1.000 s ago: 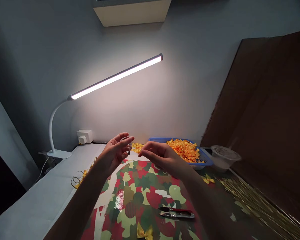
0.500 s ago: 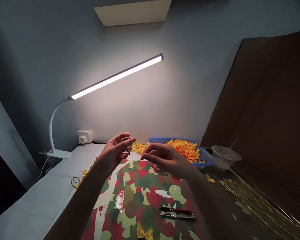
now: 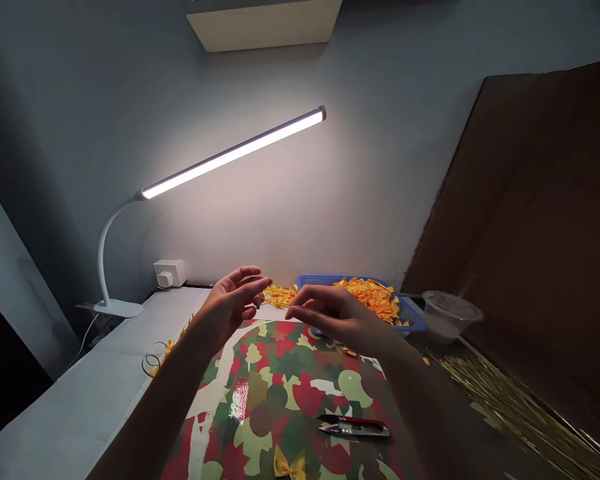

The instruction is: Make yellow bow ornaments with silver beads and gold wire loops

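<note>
a white clip-on desk lamp (image 3: 233, 153) glows beside a wall socket (image 3: 170, 273), clear plastic tub (image 3: 451, 317) at right.

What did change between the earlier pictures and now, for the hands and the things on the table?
The right hand has drifted slightly rightward, and its forearm now hides more of the yellow bow. The left hand has barely moved. Neither hand visibly takes or releases anything. The snips, the lower bow and the blue bin stayed as they were.
</note>
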The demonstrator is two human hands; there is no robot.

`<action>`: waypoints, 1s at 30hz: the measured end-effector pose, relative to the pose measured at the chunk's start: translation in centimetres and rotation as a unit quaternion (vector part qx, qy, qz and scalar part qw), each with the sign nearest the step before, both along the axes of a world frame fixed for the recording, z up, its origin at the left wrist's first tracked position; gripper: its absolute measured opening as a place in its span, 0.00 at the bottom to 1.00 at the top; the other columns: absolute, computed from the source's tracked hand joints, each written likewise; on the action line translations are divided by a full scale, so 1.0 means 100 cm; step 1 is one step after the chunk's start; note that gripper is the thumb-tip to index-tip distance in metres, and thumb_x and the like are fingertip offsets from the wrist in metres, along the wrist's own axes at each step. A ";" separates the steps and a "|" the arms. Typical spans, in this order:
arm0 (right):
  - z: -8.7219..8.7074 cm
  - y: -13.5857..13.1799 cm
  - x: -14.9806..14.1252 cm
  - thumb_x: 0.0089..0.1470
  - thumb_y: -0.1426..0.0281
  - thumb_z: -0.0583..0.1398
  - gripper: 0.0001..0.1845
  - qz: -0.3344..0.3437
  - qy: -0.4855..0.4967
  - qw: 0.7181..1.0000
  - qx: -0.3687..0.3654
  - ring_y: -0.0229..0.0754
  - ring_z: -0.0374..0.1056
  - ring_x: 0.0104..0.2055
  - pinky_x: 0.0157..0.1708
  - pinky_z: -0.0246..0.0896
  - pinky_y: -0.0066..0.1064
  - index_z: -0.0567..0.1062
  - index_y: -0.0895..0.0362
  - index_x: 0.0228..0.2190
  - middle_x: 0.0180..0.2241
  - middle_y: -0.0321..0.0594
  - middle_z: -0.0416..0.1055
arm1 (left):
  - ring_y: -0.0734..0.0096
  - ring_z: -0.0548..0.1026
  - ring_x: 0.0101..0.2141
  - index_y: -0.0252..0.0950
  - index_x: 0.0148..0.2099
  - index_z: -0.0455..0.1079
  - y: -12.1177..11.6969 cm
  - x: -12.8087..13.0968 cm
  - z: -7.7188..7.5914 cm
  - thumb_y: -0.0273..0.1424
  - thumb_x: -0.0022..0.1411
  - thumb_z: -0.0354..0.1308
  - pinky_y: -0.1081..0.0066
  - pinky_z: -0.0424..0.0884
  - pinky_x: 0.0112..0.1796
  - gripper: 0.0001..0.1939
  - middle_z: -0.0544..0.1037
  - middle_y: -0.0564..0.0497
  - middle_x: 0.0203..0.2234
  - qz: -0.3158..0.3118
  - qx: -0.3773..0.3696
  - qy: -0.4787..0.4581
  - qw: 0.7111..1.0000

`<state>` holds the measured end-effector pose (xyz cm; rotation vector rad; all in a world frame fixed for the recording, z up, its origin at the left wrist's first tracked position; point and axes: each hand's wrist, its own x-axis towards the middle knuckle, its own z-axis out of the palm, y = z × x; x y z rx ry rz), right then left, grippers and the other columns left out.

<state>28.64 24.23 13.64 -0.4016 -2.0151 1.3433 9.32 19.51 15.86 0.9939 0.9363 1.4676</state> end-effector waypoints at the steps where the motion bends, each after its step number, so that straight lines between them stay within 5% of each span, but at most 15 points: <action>1: 0.000 0.000 0.000 0.53 0.54 0.62 0.17 -0.001 -0.001 1.000 0.002 0.30 0.46 0.17 0.15 0.39 0.26 0.71 0.55 0.27 0.15 0.24 0.50 | 0.85 0.68 0.19 0.35 0.33 0.71 0.000 0.000 0.000 0.29 0.40 0.75 0.85 0.57 0.15 0.19 0.74 0.57 0.24 0.000 0.000 0.002 1.000; 11: 0.000 -0.001 0.001 0.55 0.56 0.62 0.15 -0.014 -0.009 0.999 0.028 0.30 0.44 0.18 0.16 0.37 0.27 0.72 0.56 0.29 0.16 0.24 0.47 | 0.84 0.69 0.20 0.36 0.34 0.72 0.000 -0.003 -0.003 0.31 0.43 0.73 0.85 0.59 0.16 0.16 0.77 0.55 0.27 -0.003 0.009 0.021 1.000; 16: -0.002 -0.003 -0.006 0.54 0.55 0.62 0.17 0.008 -0.014 1.000 0.013 0.31 0.45 0.19 0.18 0.40 0.26 0.71 0.56 0.37 0.17 0.23 0.48 | 0.83 0.70 0.21 0.36 0.34 0.72 -0.001 -0.001 -0.002 0.32 0.47 0.71 0.84 0.60 0.17 0.13 0.78 0.53 0.28 -0.011 0.016 0.029 0.999; 23: -0.006 -0.008 -0.026 0.47 0.53 0.65 0.19 -0.111 0.081 0.990 -0.020 0.32 0.40 0.20 0.20 0.36 0.29 0.75 0.56 0.31 0.17 0.23 0.44 | 0.83 0.71 0.22 0.37 0.35 0.71 -0.002 -0.002 -0.002 0.32 0.50 0.69 0.84 0.61 0.19 0.12 0.77 0.54 0.29 -0.022 0.025 0.043 0.999; 30: -0.009 -0.010 -0.028 0.49 0.59 0.63 0.13 -0.151 0.090 0.984 0.004 0.32 0.39 0.19 0.20 0.34 0.29 0.77 0.56 0.27 0.17 0.24 0.42 | 0.82 0.70 0.22 0.37 0.34 0.71 -0.002 -0.001 -0.002 0.34 0.50 0.70 0.84 0.62 0.18 0.12 0.77 0.54 0.29 -0.029 0.031 0.057 0.997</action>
